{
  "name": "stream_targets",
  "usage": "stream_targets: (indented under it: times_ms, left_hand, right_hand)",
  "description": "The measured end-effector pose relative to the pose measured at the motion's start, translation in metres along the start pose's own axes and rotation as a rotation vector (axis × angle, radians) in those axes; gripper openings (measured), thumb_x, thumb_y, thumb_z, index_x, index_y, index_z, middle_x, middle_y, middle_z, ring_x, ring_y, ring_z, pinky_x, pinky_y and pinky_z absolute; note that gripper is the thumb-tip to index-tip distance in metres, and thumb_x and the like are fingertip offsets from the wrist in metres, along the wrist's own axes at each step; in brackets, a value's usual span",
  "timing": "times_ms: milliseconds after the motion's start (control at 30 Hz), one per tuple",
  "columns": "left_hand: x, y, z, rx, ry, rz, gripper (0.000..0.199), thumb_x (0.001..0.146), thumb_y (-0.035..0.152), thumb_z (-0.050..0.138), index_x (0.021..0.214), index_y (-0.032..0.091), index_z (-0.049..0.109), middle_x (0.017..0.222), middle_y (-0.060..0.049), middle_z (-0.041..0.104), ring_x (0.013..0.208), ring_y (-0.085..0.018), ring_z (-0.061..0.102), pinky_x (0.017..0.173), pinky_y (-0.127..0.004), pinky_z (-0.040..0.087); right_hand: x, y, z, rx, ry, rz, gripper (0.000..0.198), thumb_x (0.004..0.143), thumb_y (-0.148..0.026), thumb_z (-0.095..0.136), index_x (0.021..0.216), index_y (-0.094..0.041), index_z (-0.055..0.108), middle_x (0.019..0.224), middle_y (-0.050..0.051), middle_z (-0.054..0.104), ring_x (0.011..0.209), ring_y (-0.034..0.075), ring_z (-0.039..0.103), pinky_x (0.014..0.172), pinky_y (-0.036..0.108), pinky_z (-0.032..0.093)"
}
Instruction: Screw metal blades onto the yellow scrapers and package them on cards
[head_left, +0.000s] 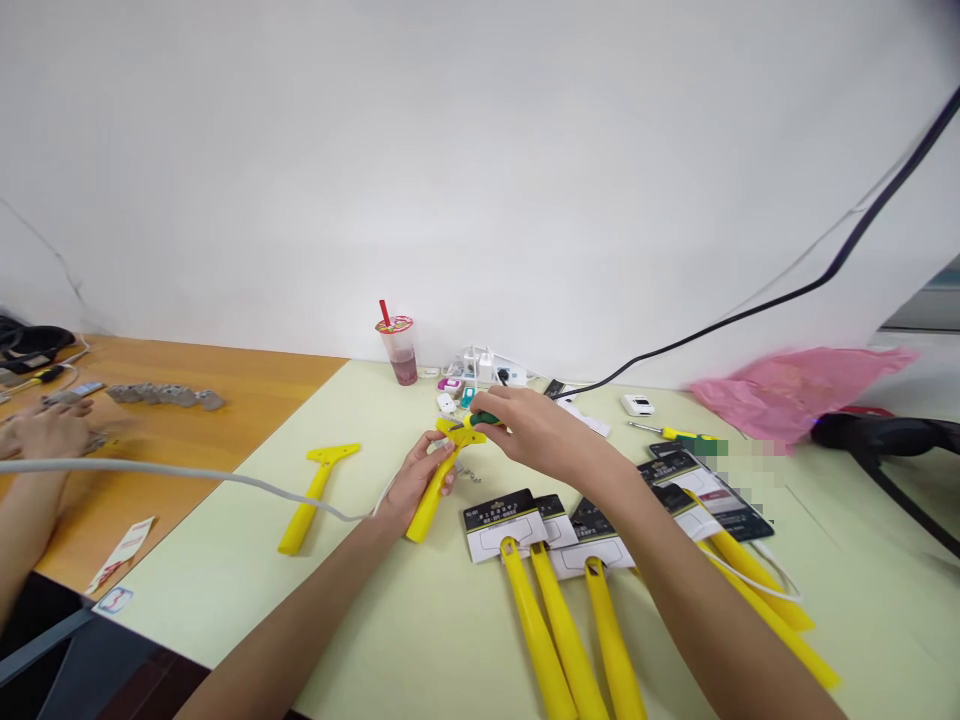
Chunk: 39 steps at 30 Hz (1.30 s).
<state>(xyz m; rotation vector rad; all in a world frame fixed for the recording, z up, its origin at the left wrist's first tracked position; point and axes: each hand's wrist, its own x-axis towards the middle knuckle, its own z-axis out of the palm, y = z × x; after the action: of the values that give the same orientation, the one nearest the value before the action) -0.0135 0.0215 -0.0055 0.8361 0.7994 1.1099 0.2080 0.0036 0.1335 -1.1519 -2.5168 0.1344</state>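
My left hand [415, 482] is wrapped round the handle of a yellow scraper [429, 505], its wide head tilted up and away from me. In my right hand [517, 425] is a screwdriver [482, 418] with a green and yellow handle, its tip against the scraper's head. My fingers hide part of the screwdriver's grip. Just right of the scraper, several small metal screws [470, 474] lie on the table. Another yellow scraper [315, 500] rests to the left of my left hand.
Yellow handles with black and white cards [506, 525] lie in front and to the right. A second screwdriver [671, 433], a pink bag [795, 395] and a drink cup [400, 352] stand farther back. A cable [262, 480] crosses my left side. A co-worker's hand [56, 430] is at the left table.
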Motion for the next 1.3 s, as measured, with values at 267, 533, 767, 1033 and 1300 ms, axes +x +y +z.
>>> stream_targets:
  times_ms: [267, 533, 767, 1033, 1300]
  left_hand:
    - [-0.002, 0.000, 0.003, 0.038, 0.017, -0.006, 0.062, 0.074, 0.043, 0.098, 0.106, 0.026, 0.048, 0.084, 0.007, 0.065, 0.052, -0.007, 0.058, 0.045, -0.018, 0.043]
    - [-0.001, -0.003, 0.001, 0.048, 0.023, -0.001, 0.061, 0.074, 0.043, 0.098, 0.107, 0.026, 0.049, 0.087, 0.006, 0.065, 0.053, -0.007, 0.058, 0.045, -0.018, 0.043]
    - [-0.001, -0.001, 0.000, 0.030, 0.044, 0.016, 0.061, 0.073, 0.040, 0.098, 0.107, 0.024, 0.050, 0.096, 0.004, 0.069, 0.054, -0.006, 0.058, 0.045, -0.018, 0.044]
    - [-0.004, -0.003, 0.002, 0.015, 0.014, 0.003, 0.061, 0.074, 0.039, 0.099, 0.107, 0.025, 0.050, 0.099, 0.003, 0.070, 0.055, -0.005, 0.059, 0.048, -0.018, 0.044]
    - [-0.002, -0.002, -0.001, -0.006, 0.017, -0.002, 0.059, 0.074, 0.037, 0.099, 0.108, 0.025, 0.052, 0.101, 0.002, 0.070, 0.056, -0.006, 0.059, 0.048, -0.019, 0.044]
  right_hand:
    - [0.008, -0.006, 0.008, -0.203, -0.013, 0.128, 0.035, 0.117, -0.051, 0.045, 0.119, -0.020, 0.062, 0.086, 0.011, 0.074, 0.081, 0.029, 0.071, 0.064, 0.033, 0.030]
    - [0.000, -0.010, 0.004, -0.167, -0.051, 0.156, 0.030, 0.113, -0.038, 0.052, 0.132, -0.015, 0.048, 0.098, 0.015, 0.078, 0.082, 0.031, 0.074, 0.062, 0.034, 0.033]
    - [0.002, -0.014, 0.007, -0.235, -0.022, 0.247, 0.049, 0.116, -0.058, 0.039, 0.127, -0.013, 0.053, 0.102, 0.022, 0.076, 0.087, 0.036, 0.075, 0.067, 0.037, 0.042]
    - [0.007, 0.001, 0.019, -0.129, 0.138, -0.095, 0.026, 0.115, -0.012, 0.036, 0.120, -0.016, 0.062, 0.129, 0.015, 0.067, 0.092, 0.022, 0.068, 0.074, 0.034, 0.045]
    - [0.009, 0.006, 0.026, -0.076, 0.166, -0.029, 0.014, 0.115, -0.022, 0.049, 0.119, -0.016, 0.061, 0.118, 0.015, 0.062, 0.094, 0.023, 0.066, 0.081, 0.036, 0.051]
